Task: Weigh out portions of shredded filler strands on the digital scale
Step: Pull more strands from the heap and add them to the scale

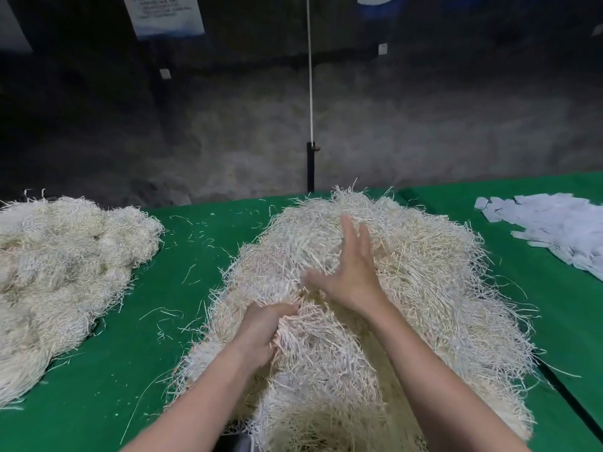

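Note:
A big heap of pale shredded filler strands (424,288) covers the middle of the green table (182,288). My left hand (264,327) is dug into the heap's near left side, its fingers curled round a bunch of strands. My right hand (352,272) hovers over the heap's centre, fingers straight and spread, slightly blurred, holding nothing. No digital scale shows in this view; a dark object (235,443) peeks out under the heap at the bottom edge.
A second heap of the same strands (65,272) lies at the left of the table. A pile of pale blue paper slips (554,230) sits at the far right. Loose strands scatter between the heaps. A white cord (310,93) hangs to a dark post behind the table.

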The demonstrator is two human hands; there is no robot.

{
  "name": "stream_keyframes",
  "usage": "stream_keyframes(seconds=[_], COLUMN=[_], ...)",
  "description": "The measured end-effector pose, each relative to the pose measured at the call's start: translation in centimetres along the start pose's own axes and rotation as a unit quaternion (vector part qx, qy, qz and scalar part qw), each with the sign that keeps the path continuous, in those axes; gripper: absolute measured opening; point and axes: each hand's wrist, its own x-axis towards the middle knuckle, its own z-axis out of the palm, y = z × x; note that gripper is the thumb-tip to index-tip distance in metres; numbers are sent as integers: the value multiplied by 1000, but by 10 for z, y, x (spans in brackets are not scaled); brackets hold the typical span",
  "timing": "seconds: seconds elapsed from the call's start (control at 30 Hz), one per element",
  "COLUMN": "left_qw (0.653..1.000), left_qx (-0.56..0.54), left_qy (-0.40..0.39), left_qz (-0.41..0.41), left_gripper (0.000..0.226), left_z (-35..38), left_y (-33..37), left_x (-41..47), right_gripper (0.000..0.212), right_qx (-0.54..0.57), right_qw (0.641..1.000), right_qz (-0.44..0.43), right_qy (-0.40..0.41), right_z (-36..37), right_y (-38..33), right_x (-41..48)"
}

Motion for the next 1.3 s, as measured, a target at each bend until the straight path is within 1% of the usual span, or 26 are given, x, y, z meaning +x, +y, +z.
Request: stream_keyframes(seconds=[0.03, 0.1, 0.13, 0.17, 0.23, 0.33, 0.43, 0.5, 0.53, 0.6, 0.63, 0.67, 0.7, 0.73, 0.8, 0.83, 0.87, 0.93, 0.97, 1.0, 1.07, 1.1, 1.17, 1.2, 1.23, 1.3], left_qw=[999, 984, 971, 958, 934, 899, 877, 884, 893, 923, 946, 963, 972, 975, 979, 979, 977, 977, 973, 965, 948, 942, 931, 926, 923, 928], left_qx=[41, 125, 156, 177, 197, 165, 117, 132, 142, 110, 70, 27, -17, -45, -60, -69, -81, -121, -162, -204, -257, -274, -312, -330, -342, -339], left_qy=[11, 75, 115, 148, 171, 112, 27, -35, -68, -94, -67, -38, -21, -3, 12, 13, 7, -39, -72, -108, -152, -156, -148, -134, -111, -72], left_qz=[25, 103, 139, 172, 243, 391, 464, 448, 422, 357, 311, 266, 232, 216, 195, 194, 195, 173, 147, 126, 112, 111, 120, 127, 135, 137], left_gripper=[97, 102, 103, 106, 111, 103, 107, 111, 99, 47, 28, 21, 18, 13, 25, 29, 27, 23, 25, 27, 27, 29, 29, 19, 14, 26], left_z=[1, -4, -8, -13, -20, -16, -1, 4, 8, 16, 19, 18, 14, 9, -2, -7, -8, -6, -3, -2, -6, -10, -25, -34, -43, -58], left_y=[-6, -8, -5, -1, 10, 27, 44, 54, 59, 64, 64, 64, 61, 59, 57, 57, 57, 59, 61, 63, 67, 70, 76, 78, 79, 79], left_x=[1, 5, 5, 5, 2, -11, -30, -32, -33, -29, -26, -24, -20, -16, -12, -14, -16, -22, -25, -27, -31, -32, -31, -27, -25, -19], right_gripper=[106, 72, 49, 39, 40, 39, 33, 28, 29, 34, 41, 48, 52, 53, 49, 51, 55, 67, 75, 71, 37, 33, 51, 54, 55, 58], right_qx=[-59, -92, -53, 18, 192, 295, 187, 133, 114, 40, -5, -25, 1, 77, 228, 233, 212, 99, 21, -25, -87, -121, -186, -221, -253, -317], right_qw=[998, 991, 993, 993, 971, 950, 974, 977, 978, 974, 967, 963, 970, 979, 945, 934, 944, 989, 998, 998, 994, 989, 975, 967, 959, 941], right_qz=[22, 70, 89, 112, 134, 34, -97, -157, -177, -207, -209, -208, -200, -180, -137, -116, -90, 6, 39, 52, 38, 36, 45, 55, 73, 102], right_qy=[-31, -73, -60, -25, 47, 96, 81, 46, 17, -88, -148, -171, -139, -50, 190, 246, 236, 112, 48, 12, 47, 73, 111, 118, 105, 54], right_z=[4, 6, 4, -1, -16, -42, -55, -54, -50, -37, -30, -23, -20, -17, -4, 9, 23, 54, 68, 78, 79, 73, 51, 36, 21, -2], right_y=[6, 21, 24, 24, 12, -28, -64, -80, -86, -94, -93, -87, -81, -73, -48, -35, -25, -3, 9, 19, 31, 36, 57, 72, 87, 110], right_x=[6, 16, 19, 20, 22, 20, 13, 7, 4, -2, -4, -6, -9, -15, -35, -46, -57, -62, -58, -50, -32, -24, -12, -8, -6, -6])
